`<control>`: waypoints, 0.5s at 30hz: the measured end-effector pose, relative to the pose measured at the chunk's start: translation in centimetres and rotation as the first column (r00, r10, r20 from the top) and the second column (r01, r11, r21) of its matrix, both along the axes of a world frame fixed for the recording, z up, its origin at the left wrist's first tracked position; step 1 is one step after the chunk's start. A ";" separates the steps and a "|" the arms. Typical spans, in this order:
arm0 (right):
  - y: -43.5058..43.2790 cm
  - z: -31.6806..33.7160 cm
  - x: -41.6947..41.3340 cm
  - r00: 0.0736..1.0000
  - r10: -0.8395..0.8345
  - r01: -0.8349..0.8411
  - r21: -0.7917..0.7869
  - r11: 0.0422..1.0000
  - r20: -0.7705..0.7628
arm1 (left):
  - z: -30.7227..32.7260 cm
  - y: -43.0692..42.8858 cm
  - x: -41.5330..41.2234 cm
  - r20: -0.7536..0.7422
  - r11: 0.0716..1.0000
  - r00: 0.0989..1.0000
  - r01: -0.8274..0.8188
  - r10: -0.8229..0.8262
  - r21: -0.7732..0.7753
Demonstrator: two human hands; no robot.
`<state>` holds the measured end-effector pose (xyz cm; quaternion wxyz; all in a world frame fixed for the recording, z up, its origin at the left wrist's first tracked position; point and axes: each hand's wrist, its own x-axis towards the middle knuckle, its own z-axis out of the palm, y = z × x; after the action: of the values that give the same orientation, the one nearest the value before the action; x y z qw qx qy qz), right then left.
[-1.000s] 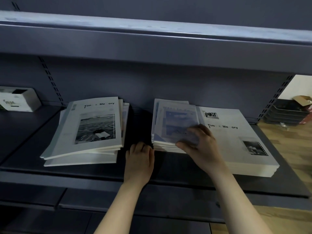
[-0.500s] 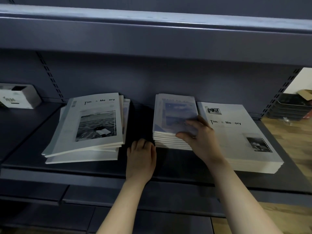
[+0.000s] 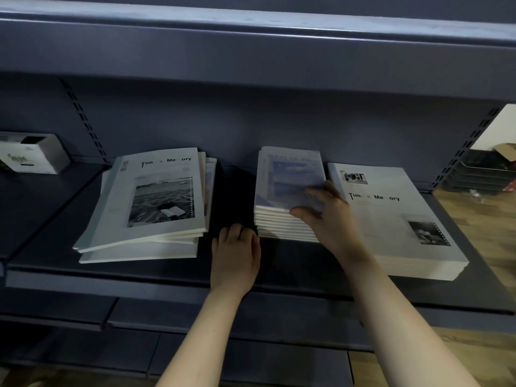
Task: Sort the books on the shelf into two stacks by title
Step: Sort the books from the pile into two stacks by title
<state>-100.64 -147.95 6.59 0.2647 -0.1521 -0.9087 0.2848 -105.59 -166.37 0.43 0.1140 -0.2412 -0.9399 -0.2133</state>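
Now the right hand point(image 3: 331, 219) presses a spread grip on the blue stack point(image 3: 284, 174).

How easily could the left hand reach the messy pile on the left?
Probably yes: the left hand rests on the shelf beside the pile, and nothing lies between them.

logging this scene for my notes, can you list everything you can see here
shelf: one, dark grey, under everything
loose book pile: one, white, left
small book stack: one, bluish covers, middle
large book stack: one, white, right
box: one, white, far left
trays: one stack, black, beyond the shelf's right end
left hand: one, resting on shelf beside small book stack
right hand: one, fingers atop small book stack
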 end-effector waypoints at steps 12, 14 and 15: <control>-3.0 -2.6 2.1 0.946 -0.138 0.237 0.334 0.912 -0.292 | 0.2 -0.6 -0.1 -0.034 0.995 0.997 0.065 -0.063 0.075; -3.4 -3.5 2.9 0.942 -0.115 0.219 0.318 0.923 -0.315 | 0.7 -1.1 0.1 -0.068 0.987 0.993 0.105 -0.098 0.123; -3.6 -3.9 3.2 0.946 -0.094 0.194 0.308 0.932 -0.311 | 1.1 -1.3 0.2 -0.092 0.983 0.990 0.121 -0.109 0.140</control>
<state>-97.47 -151.58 2.66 0.4379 -0.1282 -0.8809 0.1254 -105.36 -167.68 1.48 0.1583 -0.2950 -0.9006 -0.2772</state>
